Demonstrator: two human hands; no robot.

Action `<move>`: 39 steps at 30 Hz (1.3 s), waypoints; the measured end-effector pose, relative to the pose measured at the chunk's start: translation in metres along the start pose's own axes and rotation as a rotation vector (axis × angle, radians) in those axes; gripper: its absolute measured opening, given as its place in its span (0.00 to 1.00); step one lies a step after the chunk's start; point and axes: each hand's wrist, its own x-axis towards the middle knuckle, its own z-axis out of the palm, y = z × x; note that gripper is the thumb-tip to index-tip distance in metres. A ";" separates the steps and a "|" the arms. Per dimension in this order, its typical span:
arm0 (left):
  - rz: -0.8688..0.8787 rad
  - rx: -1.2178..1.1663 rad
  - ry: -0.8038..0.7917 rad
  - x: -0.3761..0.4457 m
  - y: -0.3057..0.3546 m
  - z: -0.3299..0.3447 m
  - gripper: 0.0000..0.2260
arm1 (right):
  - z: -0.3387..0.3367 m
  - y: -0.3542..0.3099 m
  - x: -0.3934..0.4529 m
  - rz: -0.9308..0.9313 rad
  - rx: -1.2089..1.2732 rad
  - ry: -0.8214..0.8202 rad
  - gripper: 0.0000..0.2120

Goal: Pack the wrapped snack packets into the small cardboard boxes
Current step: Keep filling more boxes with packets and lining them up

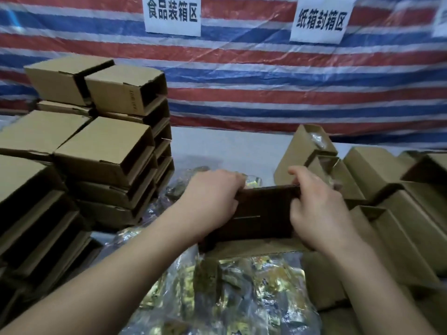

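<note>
Fingers of both hands curled over the top edge of one box (263, 213): left hand (212, 201) grips its left end, right hand (316, 211) its right end, thumbs on the near face. Box sits roughly mid-table, a bit toward the near edge, open side up or away from cam; inside looks dark, can't tell if any packets are in it yet. Loose packets (232, 293), gold/clear wrap, piled along the near edge below the box, a few more just behind the left hand. Empty boxes (106, 146) stacked several high at the left edge, openings facing right, nothing visible inside. Boxes at the right edge (377, 172) stand tilted against each other; the one nearest the back (307, 143) shows clear wrap in its opening, so prob filled; others' contents not visible. Judgement: task partway, maybe under half. Right group looks done or awaiting sealing, but the left stack is big and the packet pile is still large. Current step looks like opening/positioning this box for loading. Striped tarp (266, 76) w/ two paper signs (173, 15) hangs behind the table.
</note>
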 end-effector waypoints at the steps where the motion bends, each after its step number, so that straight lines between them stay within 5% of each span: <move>1: -0.005 -0.029 -0.026 -0.004 -0.001 0.011 0.04 | 0.004 0.008 -0.008 0.016 -0.002 -0.031 0.25; 9: -0.073 -0.169 -0.353 -0.034 0.003 0.118 0.15 | 0.086 0.046 -0.071 0.082 -0.059 -0.431 0.02; 13: -0.200 -0.318 -0.472 -0.049 0.009 0.178 0.13 | 0.137 0.063 -0.093 0.154 -0.056 -0.561 0.04; 27: -0.158 -0.294 -0.392 -0.058 0.011 0.269 0.15 | 0.204 0.092 -0.126 0.231 -0.014 -0.513 0.12; 30: -0.209 -0.545 -0.315 -0.062 0.020 0.261 0.22 | 0.202 0.098 -0.130 0.215 -0.008 -0.490 0.13; 33: -0.352 -0.833 -0.039 -0.064 0.014 0.242 0.18 | 0.200 0.105 -0.130 0.195 0.004 -0.503 0.17; 35: -0.475 -0.732 0.205 -0.060 -0.001 0.238 0.11 | 0.198 0.107 -0.127 0.190 0.035 -0.497 0.20; 37: -0.593 -0.575 0.156 -0.056 -0.016 0.242 0.23 | 0.197 0.107 -0.123 0.180 0.059 -0.486 0.22; 39: -0.698 -0.571 -0.083 -0.052 -0.025 0.253 0.37 | 0.195 0.103 -0.121 0.169 0.070 -0.467 0.23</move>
